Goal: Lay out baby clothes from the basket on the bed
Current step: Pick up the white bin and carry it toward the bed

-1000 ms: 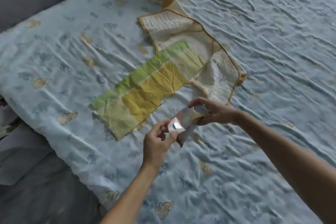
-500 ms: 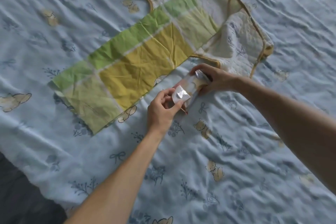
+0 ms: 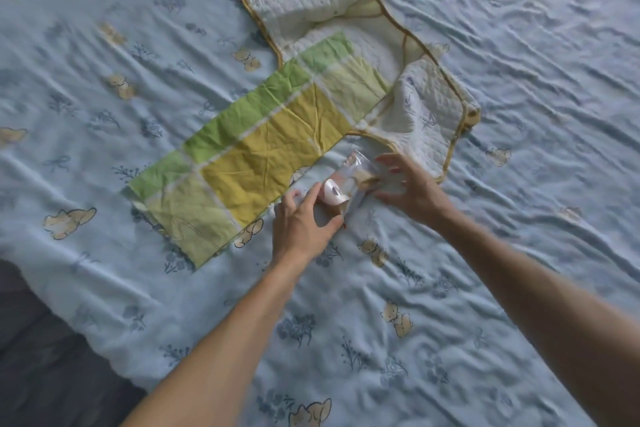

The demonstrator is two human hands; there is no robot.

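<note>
A small clear packet [image 3: 360, 180] with something pale inside is held just above the bed [image 3: 519, 62]. Its near end is pinched by the left hand [image 3: 304, 218], whose grip is closed on it. The far end is touched by the right hand [image 3: 408, 187], with its fingers spread; a tight hold cannot be told through the blur. Just beside the packet, a green and yellow cloth [image 3: 256, 156] is laid flat, and a quilted cream piece [image 3: 346, 31] is partly covered by it. Wide bare sheet is left to the right and near the arms.
</note>
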